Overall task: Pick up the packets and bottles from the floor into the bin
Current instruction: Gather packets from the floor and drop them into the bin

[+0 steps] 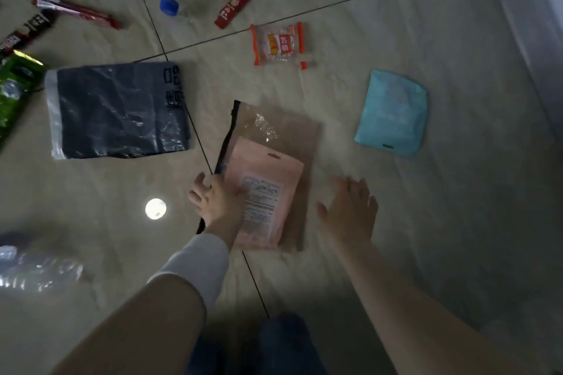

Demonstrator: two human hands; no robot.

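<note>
Pink packet [263, 192], blue pouch [391, 114] (pale turquoise)

Pale glossy floor tiles [396, 39], dark grout lines [335, 4] crossing beside a round light reflection [155, 208], dim room, grey wall base [536, 24] far from it

Dim indoor room, likely a home, pale tiled floor [380, 39] strewn with snack packets [278, 44]
</note>
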